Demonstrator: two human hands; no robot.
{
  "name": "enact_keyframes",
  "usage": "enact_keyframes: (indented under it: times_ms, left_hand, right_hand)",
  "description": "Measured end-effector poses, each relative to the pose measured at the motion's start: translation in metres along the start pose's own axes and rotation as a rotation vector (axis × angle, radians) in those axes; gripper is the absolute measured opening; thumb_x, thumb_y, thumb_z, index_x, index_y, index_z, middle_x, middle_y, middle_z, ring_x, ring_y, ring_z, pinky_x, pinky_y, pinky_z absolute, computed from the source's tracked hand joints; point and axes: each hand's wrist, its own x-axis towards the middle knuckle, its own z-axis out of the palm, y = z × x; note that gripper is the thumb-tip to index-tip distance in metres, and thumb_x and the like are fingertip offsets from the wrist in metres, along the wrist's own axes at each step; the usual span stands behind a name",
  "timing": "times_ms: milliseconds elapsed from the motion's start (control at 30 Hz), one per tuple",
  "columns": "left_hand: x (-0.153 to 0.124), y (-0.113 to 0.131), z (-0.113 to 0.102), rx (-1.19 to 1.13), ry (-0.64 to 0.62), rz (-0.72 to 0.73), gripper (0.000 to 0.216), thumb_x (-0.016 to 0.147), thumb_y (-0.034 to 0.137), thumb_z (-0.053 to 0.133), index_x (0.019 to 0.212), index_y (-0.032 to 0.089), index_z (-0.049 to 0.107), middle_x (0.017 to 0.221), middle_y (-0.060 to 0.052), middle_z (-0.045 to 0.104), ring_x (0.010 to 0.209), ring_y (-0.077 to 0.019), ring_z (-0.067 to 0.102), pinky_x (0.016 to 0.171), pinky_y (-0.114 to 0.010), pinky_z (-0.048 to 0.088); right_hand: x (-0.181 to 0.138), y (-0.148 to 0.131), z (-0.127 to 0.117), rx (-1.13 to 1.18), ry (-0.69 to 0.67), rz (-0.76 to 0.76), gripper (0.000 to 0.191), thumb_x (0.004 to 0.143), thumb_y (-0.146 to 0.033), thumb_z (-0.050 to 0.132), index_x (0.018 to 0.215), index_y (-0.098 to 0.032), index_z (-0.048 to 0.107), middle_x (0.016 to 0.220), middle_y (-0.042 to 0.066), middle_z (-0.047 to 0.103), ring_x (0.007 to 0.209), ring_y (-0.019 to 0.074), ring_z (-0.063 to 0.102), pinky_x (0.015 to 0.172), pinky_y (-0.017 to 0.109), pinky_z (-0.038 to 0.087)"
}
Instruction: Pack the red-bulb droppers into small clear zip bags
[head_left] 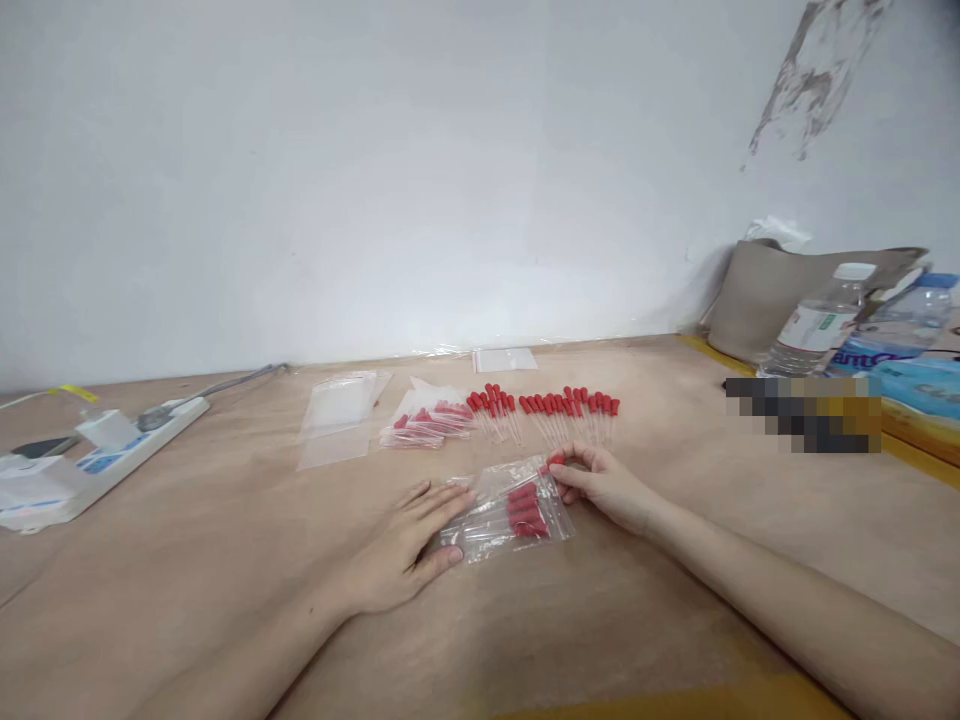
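The clear zip bag lies flat between the two hands. The red-topped droppers in it lie side to side, red ends at the bag's right, thin tubes to its left. The left hand is flat on the bag's left end, fingers a bit spread. The right hand pinches a red bulb at the bag's far right corner; I can't tell if its tube is inside. Loose droppers lie behind the bag, red ends pointing away, nearer the right hand.
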Motion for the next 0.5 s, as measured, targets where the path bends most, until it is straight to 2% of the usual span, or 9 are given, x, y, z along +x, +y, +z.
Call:
enact_keyframes:
  times_ms: [100,200,333,500]
  left_hand:
    - [0.000,0.000,0.000,-0.002,0.005,0.002,0.051,0.091,0.040,0.037,0.138,0.030,0.021,0.141,-0.001,0.030,0.129,-0.0212,0.029,0.107,-0.045,0.023]
    - [0.000,-0.002,0.002,-0.004,0.010,0.009,0.052,0.091,0.040,0.037,0.139,0.031,0.019,0.141,-0.001,0.032,0.128,-0.0213,0.030,0.106,-0.045,0.023]
    - [0.000,-0.004,0.003,-0.003,0.007,0.002,0.052,0.091,0.039,0.038,0.139,0.030,0.019,0.141,-0.002,0.032,0.129,-0.0212,0.029,0.107,-0.045,0.022]
    - [-0.001,-0.003,0.002,-0.009,0.014,-0.002,0.053,0.091,0.039,0.039,0.139,0.029,0.020,0.141,-0.002,0.032,0.129,-0.0218,0.029,0.106,-0.045,0.023]
  right_hand:
    - [0.002,-0.001,-0.003,-0.105,-0.125,0.048,0.032,0.060,-0.031,0.071,0.081,-0.015,0.054,0.056,-0.005,0.056,0.046,0.0045,0.049,0.047,0.018,0.041]
    - [0.007,0.000,-0.001,-0.165,-0.138,0.062,0.034,0.065,-0.033,0.067,0.092,-0.014,0.060,0.052,-0.005,0.055,0.043,0.0042,0.046,0.042,0.016,0.038]
    - [0.010,0.001,0.007,-0.229,-0.085,0.085,0.035,0.071,-0.030,0.061,0.102,-0.014,0.062,0.041,-0.007,0.048,0.036,0.0044,0.041,0.035,0.015,0.032]
    - [0.009,0.000,0.014,-0.239,0.061,0.049,0.023,0.070,-0.029,0.061,0.084,-0.011,0.065,0.041,-0.006,0.049,0.033,0.0037,0.039,0.033,0.015,0.030]
